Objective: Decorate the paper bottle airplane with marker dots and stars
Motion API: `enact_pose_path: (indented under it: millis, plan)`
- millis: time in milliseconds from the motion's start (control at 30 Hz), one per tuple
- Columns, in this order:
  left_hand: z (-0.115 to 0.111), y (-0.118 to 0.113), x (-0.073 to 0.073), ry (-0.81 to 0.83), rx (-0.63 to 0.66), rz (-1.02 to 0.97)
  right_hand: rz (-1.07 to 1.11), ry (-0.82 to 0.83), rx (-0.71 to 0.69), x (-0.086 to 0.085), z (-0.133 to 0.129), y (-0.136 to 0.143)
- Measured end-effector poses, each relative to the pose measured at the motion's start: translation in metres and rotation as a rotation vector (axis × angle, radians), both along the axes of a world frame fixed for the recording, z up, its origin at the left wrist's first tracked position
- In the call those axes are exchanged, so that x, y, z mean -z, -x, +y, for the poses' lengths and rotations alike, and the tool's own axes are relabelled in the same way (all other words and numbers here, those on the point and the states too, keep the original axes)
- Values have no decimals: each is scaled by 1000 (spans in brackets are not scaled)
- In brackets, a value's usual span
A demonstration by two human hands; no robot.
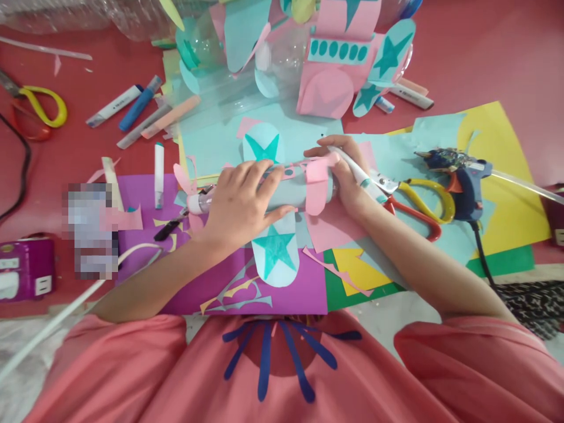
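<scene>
A toy plane made from a plastic bottle wrapped in light blue paper (282,197) lies sideways in front of me. Its rounded wings carry teal stars, one wing (275,258) pointing toward me. Pink paper strips (316,185) cross the body, and a pink propeller is at the left end. My left hand (240,197) is closed over the body, holding it steady. At the right end, my right hand (348,173) grips a white marker (359,176) with teal bands, its fingers near the plane's pink tail piece. The marker's tip is hard to make out.
Scissors (423,202) and a blue glue gun (469,188) lie right of my hands. A pink and blue paper-covered model (335,64) stands at the back. Markers (141,103), a cutter (171,225), paper scraps and other scissors (44,106) are on the left.
</scene>
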State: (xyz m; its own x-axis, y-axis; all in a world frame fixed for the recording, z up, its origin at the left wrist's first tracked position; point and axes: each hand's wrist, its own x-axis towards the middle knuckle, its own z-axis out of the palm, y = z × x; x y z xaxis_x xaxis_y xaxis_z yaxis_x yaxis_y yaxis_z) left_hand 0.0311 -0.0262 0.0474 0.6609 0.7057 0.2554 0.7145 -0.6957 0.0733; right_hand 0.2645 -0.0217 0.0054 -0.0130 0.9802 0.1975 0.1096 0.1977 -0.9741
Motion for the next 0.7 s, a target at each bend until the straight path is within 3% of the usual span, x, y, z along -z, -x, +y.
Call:
enact_pose_path:
  millis: [233, 400, 700]
  plan:
    - [6, 2, 3, 38, -30, -59, -72, -93, -114, 0, 0, -1]
    - [3, 0, 1, 72, -30, -42, -204, -93, -61, -1, 0, 6]
    - [2, -1, 2, 28, -24, -30, -217, -64, -16, 3, 1, 11]
